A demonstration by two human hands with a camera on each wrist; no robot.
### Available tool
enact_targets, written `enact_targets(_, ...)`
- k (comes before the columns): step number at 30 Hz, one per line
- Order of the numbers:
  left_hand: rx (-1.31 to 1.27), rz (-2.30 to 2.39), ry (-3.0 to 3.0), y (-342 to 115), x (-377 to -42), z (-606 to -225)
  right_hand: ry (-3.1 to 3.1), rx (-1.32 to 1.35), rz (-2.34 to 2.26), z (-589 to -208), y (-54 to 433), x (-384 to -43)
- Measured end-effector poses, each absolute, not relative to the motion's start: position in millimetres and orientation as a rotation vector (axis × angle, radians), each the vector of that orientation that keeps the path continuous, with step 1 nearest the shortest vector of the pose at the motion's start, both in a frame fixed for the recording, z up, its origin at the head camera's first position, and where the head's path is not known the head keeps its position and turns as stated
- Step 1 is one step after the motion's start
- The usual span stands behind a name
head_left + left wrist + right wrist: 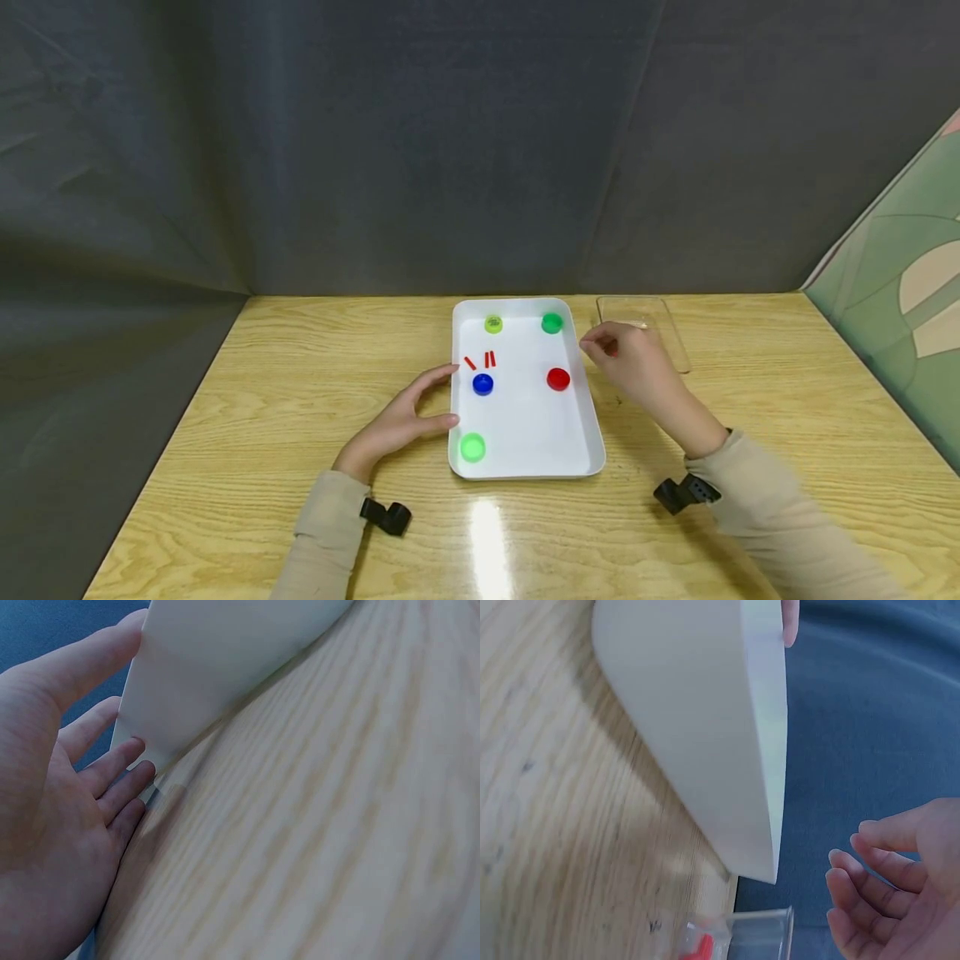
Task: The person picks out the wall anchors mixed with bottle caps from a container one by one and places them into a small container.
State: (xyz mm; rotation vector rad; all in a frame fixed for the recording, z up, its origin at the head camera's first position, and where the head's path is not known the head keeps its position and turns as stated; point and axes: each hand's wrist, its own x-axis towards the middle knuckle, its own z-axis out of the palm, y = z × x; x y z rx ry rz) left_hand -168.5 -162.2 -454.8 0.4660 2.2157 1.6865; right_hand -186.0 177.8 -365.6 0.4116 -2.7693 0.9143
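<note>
A dark cloth (pixel 450 150) is hanging behind the wooden tabletop (pixel 300 342); on that, a white tray (pixel 532 425) is sitting lengthwise, holding five round pieces and three sticks; the left hand (pixel 401 421) is spreading its thumb and fingers wide, touching the tray's left side; the right hand (pixel 633 358) is hovering beside the tray's right rim, fingers bent, thumb and forefinger tips close together, though whether they are pinching anything I cannot tell; a clear container (pixel 666 321), partly behind that hand, is standing right of the tray with something red (pixel 699 949) inside; within the tray, a light green piece (pixel 472 447) is lying near-left, a red one (pixel 558 379) right of centre, a blue one (pixel 483 384) left, a green one (pixel 552 323) far right, a yellow-green one (pixel 492 324) far left; three red sticks (pixel 487 360) are lying just beyond the blue piece.
</note>
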Motion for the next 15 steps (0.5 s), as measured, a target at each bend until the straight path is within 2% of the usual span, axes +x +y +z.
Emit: enact_targets(15,0.451,1.684,2.216,-161.8,-167.8,-452.1,-2.814,0.465,1.018,-372.6,147.9,-183.5)
